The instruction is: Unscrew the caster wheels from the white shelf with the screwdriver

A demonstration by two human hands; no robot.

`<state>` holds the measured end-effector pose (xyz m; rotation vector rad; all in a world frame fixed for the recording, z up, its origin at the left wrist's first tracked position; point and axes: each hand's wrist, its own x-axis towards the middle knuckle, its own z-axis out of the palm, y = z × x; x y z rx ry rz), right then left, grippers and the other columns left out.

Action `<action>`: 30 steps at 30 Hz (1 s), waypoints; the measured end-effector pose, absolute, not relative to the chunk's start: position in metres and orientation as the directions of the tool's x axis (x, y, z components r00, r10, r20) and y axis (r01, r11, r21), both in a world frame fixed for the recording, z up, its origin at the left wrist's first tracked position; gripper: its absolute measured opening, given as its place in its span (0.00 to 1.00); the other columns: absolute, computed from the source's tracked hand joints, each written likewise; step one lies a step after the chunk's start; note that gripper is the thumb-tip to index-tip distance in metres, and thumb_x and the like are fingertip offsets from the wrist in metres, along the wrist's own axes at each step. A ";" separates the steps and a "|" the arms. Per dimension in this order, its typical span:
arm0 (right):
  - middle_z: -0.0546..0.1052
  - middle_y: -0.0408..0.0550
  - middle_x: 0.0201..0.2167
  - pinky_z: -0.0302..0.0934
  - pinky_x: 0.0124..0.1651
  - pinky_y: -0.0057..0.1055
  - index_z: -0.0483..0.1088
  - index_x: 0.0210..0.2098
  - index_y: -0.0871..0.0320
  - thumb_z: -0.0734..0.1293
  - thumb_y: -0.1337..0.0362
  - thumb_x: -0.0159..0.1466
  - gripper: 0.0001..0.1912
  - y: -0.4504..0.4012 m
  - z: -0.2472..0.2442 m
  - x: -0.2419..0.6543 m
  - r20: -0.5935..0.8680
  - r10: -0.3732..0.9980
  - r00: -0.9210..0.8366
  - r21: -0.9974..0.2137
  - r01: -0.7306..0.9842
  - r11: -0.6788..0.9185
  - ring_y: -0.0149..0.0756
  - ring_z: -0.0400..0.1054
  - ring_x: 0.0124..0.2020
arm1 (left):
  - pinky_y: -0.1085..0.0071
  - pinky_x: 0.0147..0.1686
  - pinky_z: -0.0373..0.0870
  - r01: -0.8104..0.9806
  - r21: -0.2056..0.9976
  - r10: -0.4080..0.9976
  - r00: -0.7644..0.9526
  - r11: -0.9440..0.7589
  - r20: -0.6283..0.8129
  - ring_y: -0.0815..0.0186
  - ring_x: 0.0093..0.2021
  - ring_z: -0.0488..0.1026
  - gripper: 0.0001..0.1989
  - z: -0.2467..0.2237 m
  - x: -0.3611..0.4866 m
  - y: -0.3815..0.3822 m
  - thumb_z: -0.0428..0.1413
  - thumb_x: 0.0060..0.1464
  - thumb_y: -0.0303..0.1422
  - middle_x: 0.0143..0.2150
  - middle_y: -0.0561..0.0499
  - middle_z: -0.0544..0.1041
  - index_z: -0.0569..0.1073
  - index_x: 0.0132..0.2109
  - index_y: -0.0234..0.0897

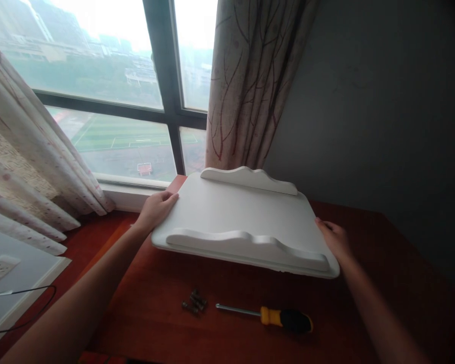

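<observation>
A white board (238, 210) with two wavy raised strips, one along its far side and one along its near side, is held over the reddish-brown table (147, 313). My left hand (157, 210) grips its left edge, thumb on top. At the right edge, my right hand (333, 237) grips the board with the thumb near its upper surface. The fingers under the board are hidden. Nearer to me on the table lie several small metal screws (194, 302) and, right beside them, a screwdriver (267, 316) with a yellow and black handle.
Behind the table stand a window (125, 131) and a patterned curtain (242, 86), with a grey wall to the right. Another curtain (34, 151) hangs at the left, above a wall socket (0, 268) and a black cable (41, 288).
</observation>
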<state>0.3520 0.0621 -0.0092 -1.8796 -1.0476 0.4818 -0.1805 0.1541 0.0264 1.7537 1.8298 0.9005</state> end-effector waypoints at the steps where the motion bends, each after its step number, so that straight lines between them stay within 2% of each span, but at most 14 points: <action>1: 0.76 0.50 0.24 0.58 0.28 0.32 0.75 0.27 0.60 0.68 0.42 0.50 0.25 0.062 -0.010 0.352 0.091 0.823 0.561 -0.851 0.473 -0.229 0.40 0.68 0.27 | 0.70 0.36 0.66 0.709 0.704 0.988 -0.089 -0.024 0.124 0.56 0.39 0.76 0.23 0.027 -0.181 0.154 0.52 0.52 0.51 0.38 0.49 0.82 0.80 0.38 0.37; 7: 0.78 0.50 0.26 0.59 0.33 0.34 0.75 0.28 0.59 0.66 0.43 0.51 0.24 0.066 -0.012 0.353 0.154 0.829 0.538 -0.828 0.528 -0.189 0.41 0.69 0.29 | 0.68 0.38 0.65 0.787 0.616 0.985 -0.077 -0.034 0.154 0.54 0.41 0.76 0.21 0.033 -0.178 0.153 0.50 0.54 0.49 0.41 0.47 0.82 0.80 0.39 0.41; 10: 0.78 0.51 0.29 0.61 0.37 0.35 0.75 0.29 0.59 0.66 0.44 0.53 0.22 0.067 -0.010 0.353 0.200 0.836 0.510 -0.810 0.567 -0.152 0.42 0.70 0.32 | 0.66 0.36 0.64 0.826 0.563 0.981 -0.094 -0.020 0.172 0.52 0.39 0.77 0.19 0.039 -0.177 0.153 0.53 0.51 0.48 0.39 0.46 0.82 0.81 0.38 0.43; 14: 0.79 0.54 0.37 0.63 0.44 0.38 0.75 0.37 0.59 0.65 0.47 0.56 0.22 0.064 -0.002 0.347 0.297 0.826 0.478 -0.771 0.631 -0.088 0.44 0.71 0.38 | 0.65 0.35 0.66 0.853 0.520 0.968 -0.106 -0.030 0.229 0.53 0.37 0.77 0.18 0.050 -0.177 0.143 0.55 0.51 0.48 0.39 0.46 0.82 0.81 0.42 0.44; 17: 0.78 0.56 0.43 0.64 0.47 0.38 0.75 0.43 0.59 0.63 0.47 0.60 0.24 0.052 0.008 0.336 0.362 0.825 0.434 -0.740 0.672 -0.028 0.43 0.71 0.41 | 0.65 0.40 0.70 0.809 0.576 0.946 -0.087 -0.116 0.314 0.55 0.41 0.78 0.21 0.059 -0.175 0.122 0.50 0.57 0.48 0.44 0.45 0.81 0.79 0.46 0.41; 20: 0.78 0.54 0.44 0.64 0.48 0.37 0.75 0.42 0.57 0.63 0.47 0.62 0.22 0.026 0.017 0.323 0.392 0.850 0.351 -0.722 0.691 0.048 0.43 0.71 0.44 | 0.66 0.42 0.73 0.624 0.724 0.925 -0.005 -0.293 0.379 0.58 0.41 0.78 0.21 0.065 -0.170 0.090 0.53 0.57 0.50 0.45 0.45 0.81 0.79 0.44 0.39; 24: 0.78 0.52 0.46 0.64 0.51 0.38 0.76 0.41 0.54 0.62 0.47 0.65 0.19 -0.016 0.023 0.309 0.375 0.887 0.271 -0.747 0.654 0.116 0.46 0.71 0.49 | 0.65 0.41 0.74 0.536 0.729 0.899 0.159 -0.425 0.407 0.57 0.42 0.76 0.17 0.062 -0.166 0.051 0.56 0.57 0.48 0.47 0.45 0.79 0.79 0.43 0.43; 27: 0.77 0.50 0.46 0.63 0.54 0.38 0.76 0.41 0.52 0.63 0.48 0.66 0.17 -0.039 0.022 0.305 0.339 0.911 0.236 -0.772 0.623 0.126 0.46 0.70 0.51 | 0.67 0.36 0.72 0.535 0.724 0.897 0.183 -0.434 0.402 0.59 0.40 0.76 0.14 0.050 -0.169 0.040 0.58 0.56 0.45 0.47 0.46 0.78 0.79 0.45 0.44; 30: 0.76 0.48 0.47 0.62 0.55 0.37 0.76 0.42 0.50 0.66 0.51 0.65 0.13 -0.050 0.016 0.305 0.349 0.915 0.204 -0.780 0.604 0.162 0.44 0.69 0.52 | 0.68 0.37 0.71 0.534 0.716 0.889 0.186 -0.450 0.419 0.58 0.44 0.75 0.14 0.039 -0.173 0.040 0.60 0.56 0.43 0.49 0.47 0.78 0.78 0.47 0.45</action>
